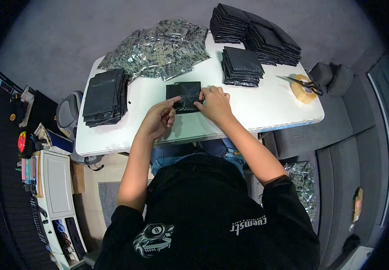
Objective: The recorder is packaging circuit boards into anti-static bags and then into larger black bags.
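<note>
In the head view, a flat black packet (184, 90) lies on the white table (266, 108), a little in from the middle of its near edge. The hands are apart: the left hand (160, 118) grips nothing, its index finger extended onto the packet's left part and the others loosely curled; the right hand (214, 104) touches the right edge with thumb and fingers, though whether they pinch it cannot be told. A black stack (104, 96) stands toward the table's left edge, a shorter stack (243, 63) right of the packet, toward the far edge. The packet looks light, soft and fairly tough; its glossy film probably slides easily and creases. Opposite side edges or corners seem the best hold, with flat fingertips steadying the middle.
</note>
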A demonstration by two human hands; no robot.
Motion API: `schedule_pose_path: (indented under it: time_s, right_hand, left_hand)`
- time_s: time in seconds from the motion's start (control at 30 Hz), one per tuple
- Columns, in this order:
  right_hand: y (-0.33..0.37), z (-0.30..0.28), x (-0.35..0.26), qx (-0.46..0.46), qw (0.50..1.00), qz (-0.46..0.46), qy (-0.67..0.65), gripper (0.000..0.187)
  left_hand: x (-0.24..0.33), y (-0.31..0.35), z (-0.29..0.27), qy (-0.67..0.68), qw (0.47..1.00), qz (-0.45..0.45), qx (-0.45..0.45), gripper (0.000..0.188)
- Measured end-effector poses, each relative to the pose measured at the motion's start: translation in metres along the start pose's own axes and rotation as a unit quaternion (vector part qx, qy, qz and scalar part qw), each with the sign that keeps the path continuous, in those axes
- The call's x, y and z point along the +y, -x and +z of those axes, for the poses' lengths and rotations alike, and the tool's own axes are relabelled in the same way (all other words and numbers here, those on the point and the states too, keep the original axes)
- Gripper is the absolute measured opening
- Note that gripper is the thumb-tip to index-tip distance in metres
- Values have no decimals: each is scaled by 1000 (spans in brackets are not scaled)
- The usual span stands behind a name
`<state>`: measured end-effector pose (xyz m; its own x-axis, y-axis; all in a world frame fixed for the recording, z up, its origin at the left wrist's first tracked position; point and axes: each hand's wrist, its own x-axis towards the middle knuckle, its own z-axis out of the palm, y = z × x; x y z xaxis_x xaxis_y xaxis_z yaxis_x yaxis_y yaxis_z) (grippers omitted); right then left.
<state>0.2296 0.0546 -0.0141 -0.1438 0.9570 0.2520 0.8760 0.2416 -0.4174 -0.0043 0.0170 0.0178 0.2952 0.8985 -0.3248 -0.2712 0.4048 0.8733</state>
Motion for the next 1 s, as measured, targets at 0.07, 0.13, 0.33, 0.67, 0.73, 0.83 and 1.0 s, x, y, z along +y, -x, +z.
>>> schedule_pose_path:
  time_s: [0.07, 0.13, 0.33, 0.67, 0.73, 0.83, 1.0]
  right_hand:
    - [-1, -1, 1, -9, 1000, 1, 3, 29]
    - [-3, -2, 2, -36, 999, 6, -3, 31]
    - [-3, -2, 3, -39, 999, 5, -6, 31]
    - [1, -3, 0, 7, 1000, -23, -9, 29]
    - [2, -6, -1, 58, 994, -88, -40, 31]
    - [-2, -5, 4, 85, 967, -238, -20, 34]
    - [5, 3, -2, 41, 964, -257, 47, 35]
  left_hand:
    - [-2, -3, -4, 0, 1000, -6, -1, 56]
    - [-4, -6, -6, -9, 1000, -20, -20, 57]
    - [-4, -14, -12, -13, 999, -35, -28, 55]
    - [-6, -19, -17, -50, 997, -67, 2, 50]
    - [-5, -21, -17, -69, 994, -82, 18, 46]
    - [-5, -23, -16, -60, 995, -72, 24, 35]
    - [-3, -24, -11, -99, 991, -76, 40, 38]
